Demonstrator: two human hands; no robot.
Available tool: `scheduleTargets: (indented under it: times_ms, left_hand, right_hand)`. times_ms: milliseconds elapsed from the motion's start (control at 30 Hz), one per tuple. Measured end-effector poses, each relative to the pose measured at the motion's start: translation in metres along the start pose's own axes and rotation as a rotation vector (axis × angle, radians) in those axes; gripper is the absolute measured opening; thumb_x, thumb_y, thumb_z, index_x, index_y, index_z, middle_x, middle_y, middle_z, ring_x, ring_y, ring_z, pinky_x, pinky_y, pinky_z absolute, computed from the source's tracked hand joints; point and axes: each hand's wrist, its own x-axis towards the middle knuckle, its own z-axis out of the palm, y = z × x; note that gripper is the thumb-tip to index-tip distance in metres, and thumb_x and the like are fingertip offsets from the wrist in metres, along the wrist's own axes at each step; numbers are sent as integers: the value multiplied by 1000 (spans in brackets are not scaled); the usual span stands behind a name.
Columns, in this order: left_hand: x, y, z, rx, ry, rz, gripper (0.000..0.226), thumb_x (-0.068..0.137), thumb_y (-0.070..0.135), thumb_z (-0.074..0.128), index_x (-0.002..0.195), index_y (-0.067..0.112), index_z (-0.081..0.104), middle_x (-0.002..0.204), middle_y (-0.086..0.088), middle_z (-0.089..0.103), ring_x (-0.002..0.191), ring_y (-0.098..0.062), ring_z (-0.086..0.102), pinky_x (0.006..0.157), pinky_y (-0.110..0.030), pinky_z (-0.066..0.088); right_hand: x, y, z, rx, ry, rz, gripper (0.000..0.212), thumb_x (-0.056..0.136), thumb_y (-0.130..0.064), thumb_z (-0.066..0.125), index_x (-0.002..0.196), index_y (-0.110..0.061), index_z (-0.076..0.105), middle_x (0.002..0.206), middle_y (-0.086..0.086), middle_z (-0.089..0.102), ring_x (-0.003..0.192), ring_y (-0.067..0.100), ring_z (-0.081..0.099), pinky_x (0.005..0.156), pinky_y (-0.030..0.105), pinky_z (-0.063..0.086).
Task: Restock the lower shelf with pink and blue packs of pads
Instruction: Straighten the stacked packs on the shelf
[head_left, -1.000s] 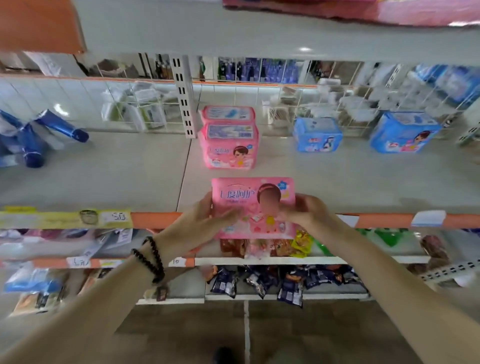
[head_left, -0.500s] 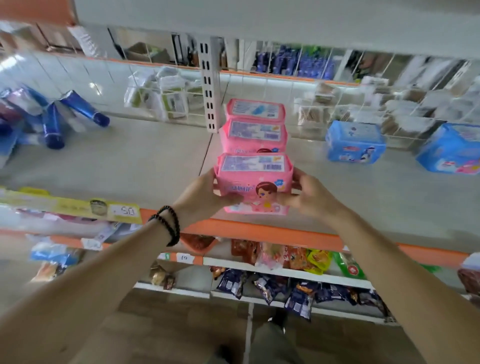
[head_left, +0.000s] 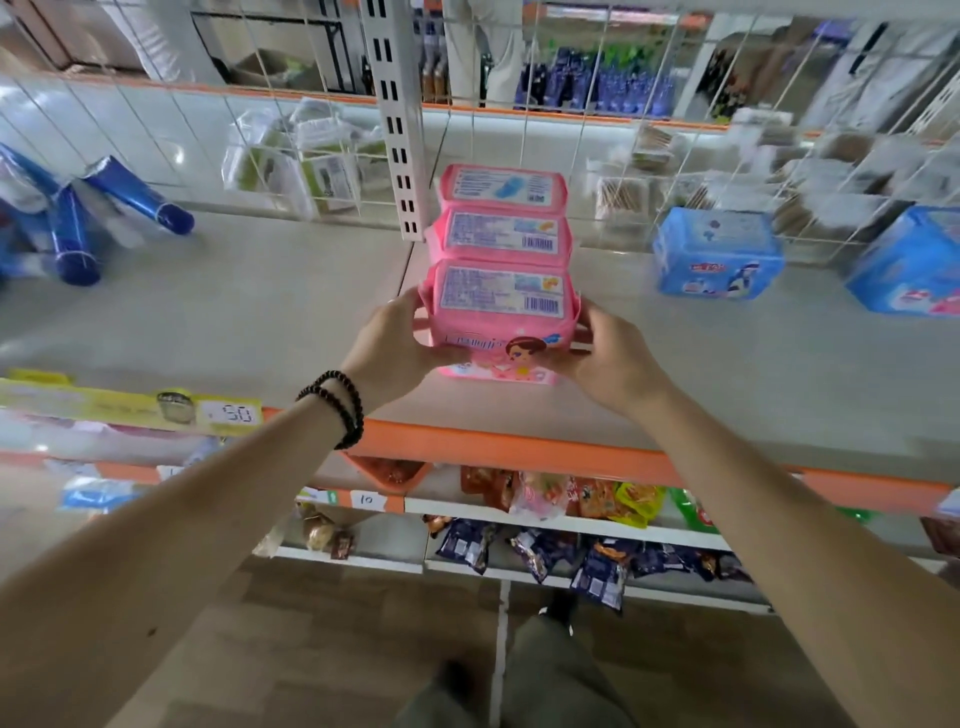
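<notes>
While both hands grip its short ends, the pink pack (head_left: 501, 317) sits on the shelf (head_left: 260, 317) as the front of a row, touching two more pink packs (head_left: 501, 213) behind it. The left hand (head_left: 387, 345) and right hand (head_left: 605, 351) curl their fingers round the sides. It looks light, soft and squashy in slick plastic wrap, so the ends seem the best hold, without squeezing hard. Bare shelf lies open to the left and right; blue packs (head_left: 717, 254) stand well apart, and the orange front edge (head_left: 519, 452) is near.
</notes>
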Motion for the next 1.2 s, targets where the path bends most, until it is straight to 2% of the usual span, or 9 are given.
scheduleTargets:
  times_ms: [67,233,433,533,700,833,967,1100,1200]
  left_hand:
    - [-2,-3,-2,-17,-4,3,72,74,24,88,137,16,52,127,12,64,114,-9,63,97,-32,51]
    - [3,-3,-5,-17,6,17,71,74,22,88,135,13,52,130,7,63,114,-9,62,97,-35,53]
    - [11,-9,-7,-90,-86,-29,58,75,15,86,112,19,41,140,4,51,136,-20,50,101,-42,54]
    - [15,-8,-7,-85,-97,-32,57,76,12,85,112,19,40,125,11,53,130,-20,55,98,-35,54]
    - [20,-9,-9,-63,-101,-10,58,75,13,85,112,20,41,113,20,53,122,-18,59,101,-44,53]
    - [24,-9,-9,-66,-108,-11,59,77,12,84,116,18,39,114,20,53,116,-15,60,98,-44,55]
    - [25,-13,-6,-89,-110,-14,58,78,8,83,113,18,38,118,13,55,119,-18,61,98,-49,55]
    - [21,-11,-7,-80,-93,0,53,78,11,83,103,21,38,113,16,57,119,-17,61,100,-43,54]
    - [13,-13,-7,-91,-93,0,53,79,16,82,112,16,41,119,11,60,122,-15,60,102,-41,52]
  right_hand:
    - [-5,0,2,-11,18,-22,60,80,-26,83,134,-21,57,115,-12,68,98,4,65,86,9,48]
    - [-4,-4,2,-29,66,-60,54,80,-27,82,130,-18,62,115,-10,70,94,-1,66,86,6,49]
    - [-2,-1,3,-79,51,-78,56,80,-30,82,131,-17,61,122,-5,70,109,9,64,94,20,47]
    - [2,-1,2,-77,51,-81,58,80,-30,81,132,-17,60,122,-4,70,110,10,64,95,21,47]
    - [7,2,2,-81,39,-98,59,81,-30,81,134,-17,58,122,-4,70,109,11,66,95,23,50]
    - [11,2,2,-80,19,-104,59,82,-30,80,135,-18,58,121,-6,70,106,7,66,87,5,45]
    - [13,3,2,-68,2,-105,61,82,-28,80,137,-16,56,119,-9,68,106,10,66,84,2,46]
    - [11,4,1,-92,28,-99,60,82,-30,80,136,-18,57,116,-10,68,103,13,67,80,0,45]
    - [9,3,1,-97,27,-96,59,82,-31,80,135,-18,57,119,-8,68,105,15,67,88,13,51]
